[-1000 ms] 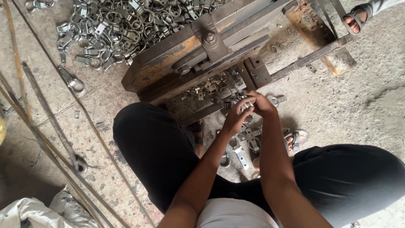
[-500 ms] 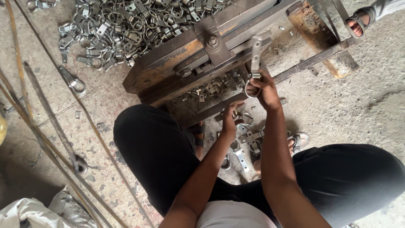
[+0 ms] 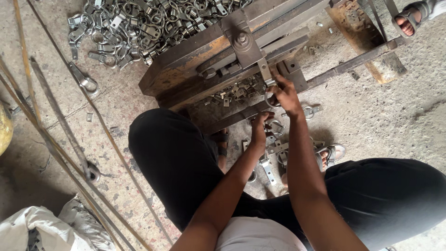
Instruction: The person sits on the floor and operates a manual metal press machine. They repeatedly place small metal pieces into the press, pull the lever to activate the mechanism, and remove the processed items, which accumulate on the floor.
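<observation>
My right hand (image 3: 283, 93) grips a flat metal strap with a ring end (image 3: 266, 76), its strip pushed up against the slot of a rusty steel press jig (image 3: 204, 60) on the floor. My left hand (image 3: 260, 126) reaches down to several loose metal clamps (image 3: 276, 146) lying between my knees, its fingers curled on or among them; what it holds is hidden. I sit with both black-trousered legs spread around the jig.
A big heap of finished ring clamps (image 3: 139, 23) lies beyond the jig at upper left. Long steel rods (image 3: 55, 139) run diagonally at left. A white sack (image 3: 37, 227) sits lower left. Another person's sandalled foot (image 3: 411, 18) shows top right.
My right hand lifted a clamp from the pile by my knees and now pushes it lower into the jig. My left hand dropped back to the loose clamps.
</observation>
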